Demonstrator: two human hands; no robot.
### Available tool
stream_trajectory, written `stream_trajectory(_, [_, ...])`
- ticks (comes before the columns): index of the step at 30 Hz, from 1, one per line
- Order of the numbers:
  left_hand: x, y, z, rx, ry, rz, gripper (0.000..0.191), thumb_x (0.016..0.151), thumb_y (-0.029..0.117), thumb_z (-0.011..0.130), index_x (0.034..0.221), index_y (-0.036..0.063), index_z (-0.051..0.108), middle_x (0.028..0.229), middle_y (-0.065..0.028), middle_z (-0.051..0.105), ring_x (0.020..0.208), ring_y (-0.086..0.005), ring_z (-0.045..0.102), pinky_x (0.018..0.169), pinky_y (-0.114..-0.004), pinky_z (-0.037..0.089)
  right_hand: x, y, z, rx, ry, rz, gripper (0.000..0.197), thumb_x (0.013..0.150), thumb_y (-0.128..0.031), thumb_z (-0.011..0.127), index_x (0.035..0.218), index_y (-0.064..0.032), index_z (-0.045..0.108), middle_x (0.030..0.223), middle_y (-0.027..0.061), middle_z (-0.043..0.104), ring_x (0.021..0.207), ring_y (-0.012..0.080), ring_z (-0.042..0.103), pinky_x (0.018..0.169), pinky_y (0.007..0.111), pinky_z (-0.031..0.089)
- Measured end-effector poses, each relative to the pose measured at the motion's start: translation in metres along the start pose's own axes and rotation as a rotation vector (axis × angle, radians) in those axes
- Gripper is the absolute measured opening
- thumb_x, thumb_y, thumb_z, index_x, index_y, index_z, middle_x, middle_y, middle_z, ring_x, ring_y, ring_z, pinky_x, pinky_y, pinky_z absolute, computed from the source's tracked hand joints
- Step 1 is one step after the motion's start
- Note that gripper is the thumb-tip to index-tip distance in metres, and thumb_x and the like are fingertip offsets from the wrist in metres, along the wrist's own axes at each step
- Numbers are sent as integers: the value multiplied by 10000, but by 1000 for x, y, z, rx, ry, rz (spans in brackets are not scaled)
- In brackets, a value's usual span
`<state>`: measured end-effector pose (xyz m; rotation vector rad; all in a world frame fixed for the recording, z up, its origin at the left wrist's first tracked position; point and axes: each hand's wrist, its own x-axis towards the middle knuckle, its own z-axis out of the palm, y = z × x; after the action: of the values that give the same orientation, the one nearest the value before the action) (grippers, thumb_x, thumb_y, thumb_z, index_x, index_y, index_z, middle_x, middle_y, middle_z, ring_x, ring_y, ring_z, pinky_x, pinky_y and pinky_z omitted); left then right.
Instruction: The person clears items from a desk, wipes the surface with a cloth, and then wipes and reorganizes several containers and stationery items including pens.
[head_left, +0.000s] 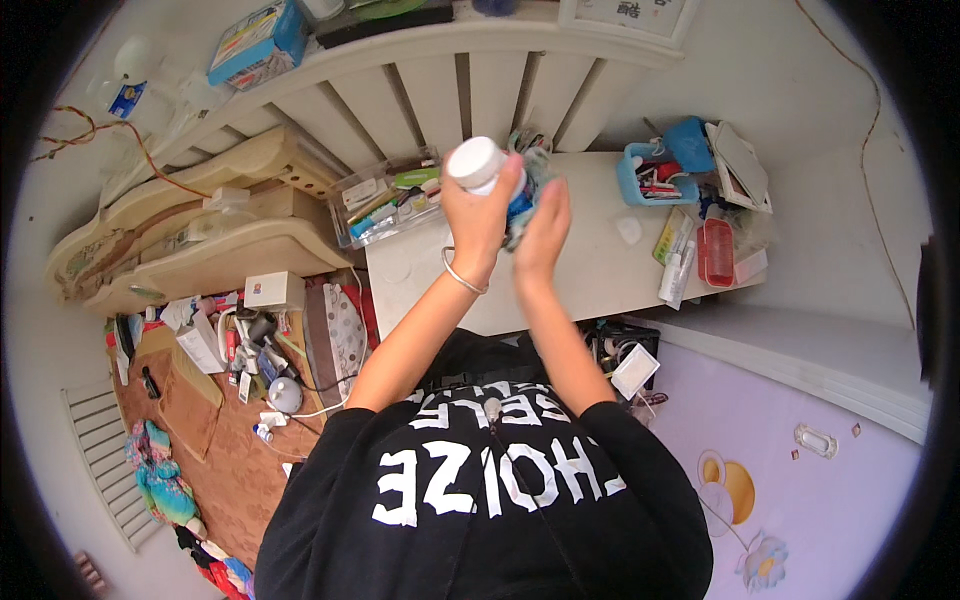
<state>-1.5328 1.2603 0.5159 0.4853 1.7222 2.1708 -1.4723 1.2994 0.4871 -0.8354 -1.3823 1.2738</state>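
My left hand grips a white plastic bottle with a round white lid, tilted over the white desk. Close beside it my right hand is raised, its fingers together and slightly blurred. Between the two hands is a grey-green patterned cloth or bag, pressed against the bottle's blue label; which parts my right hand holds I cannot tell. A clear plastic tray of small packets and tubes stands on the desk left of the hands.
On the desk's right stand a blue basket of small items, a red plastic basket, a white tube and a leaning white frame. A slatted white rail runs behind the desk. A cluttered bed lies at left.
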Motion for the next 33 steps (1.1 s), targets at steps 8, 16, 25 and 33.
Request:
stream_trajectory(8, [24,-18,-45,-32,-456,-225,465,877,267,639,1228,7,482,1113,-98,588,1032,-167,550,908,-297,431,40,7,-17,295,-513,934,505,938,-456,485,1153,-7,570,977,61,655,814,145,639,785,278,508])
stream_trajectory(16, [9,-91,-37,377,12,-6,537,835,290,674,1175,-58,446,1051,-175,586,945,-219,575,840,-334,465,-33,-3,14,-455,-209,-130,375,943,-225,451,1201,45,492,1162,201,583,1050,354,572,879,404,452])
stream_trajectory(25, [-28,-90,-46,45,-153,-341,385,876,270,650,1101,-20,533,1005,-88,615,901,-148,566,797,-285,453,-35,96,-34,150,-322,781,487,991,-420,331,1111,-5,556,919,95,664,842,223,642,779,324,480])
stream_trajectory(33, [1,-166,-35,507,-115,194,490,721,251,777,1039,-28,529,996,-164,539,933,-332,535,854,-386,419,-123,125,-83,489,64,1337,446,979,-410,401,1079,-22,596,1012,86,658,892,206,645,790,361,525])
